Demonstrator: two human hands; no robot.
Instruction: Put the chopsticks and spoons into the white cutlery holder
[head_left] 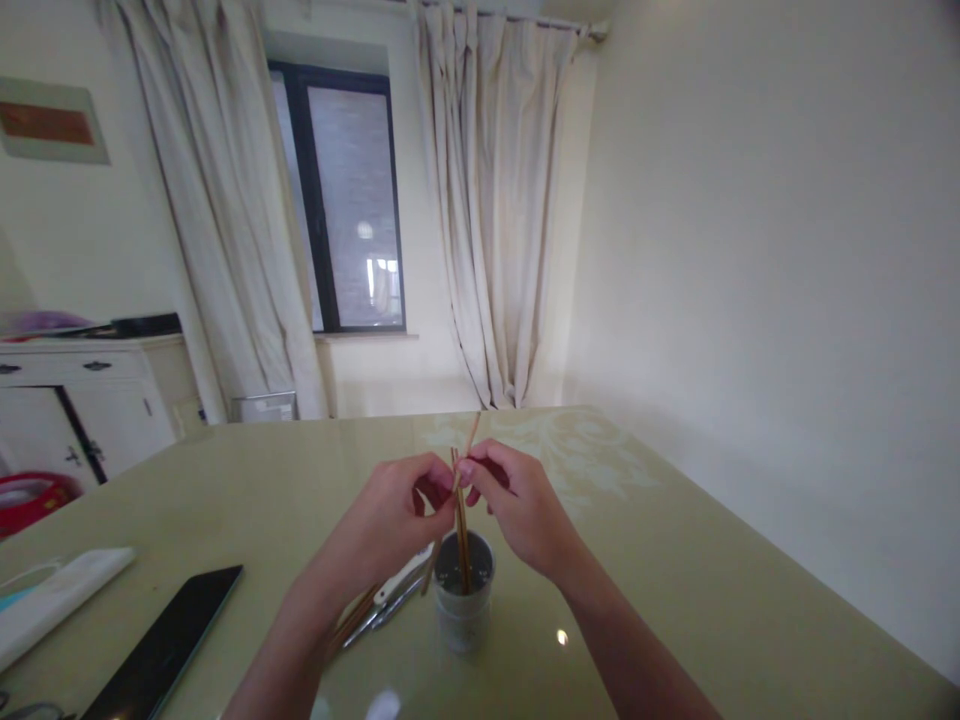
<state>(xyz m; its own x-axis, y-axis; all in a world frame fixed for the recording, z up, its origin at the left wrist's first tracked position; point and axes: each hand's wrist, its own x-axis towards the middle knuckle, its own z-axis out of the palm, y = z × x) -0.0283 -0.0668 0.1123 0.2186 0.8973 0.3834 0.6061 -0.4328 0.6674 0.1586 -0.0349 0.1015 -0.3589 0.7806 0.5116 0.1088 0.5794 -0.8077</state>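
Above a translucent cup (463, 628), my left hand (397, 510) and my right hand (521, 505) meet fingertip to fingertip. Both are closed in a pinch on a slanted wooden chopstick (472, 434); its lower end shows just left of the cup's rim. More chopsticks (464, 560) stand upright in the cup, passing close behind my fingers. On the table beside the cup, partly covered by my left forearm, lie further chopsticks (352, 622) and slim metal utensils (390, 603), one with a white handle. My fingers hide the middle of the held chopstick.
A black tablet-like slab (169, 640) and a white flat object (67, 595) lie on the glossy green table (675, 590) at the left. A wall (787, 300) borders the table's right side. Beyond stand a white cabinet (120, 390) and curtains (502, 200).
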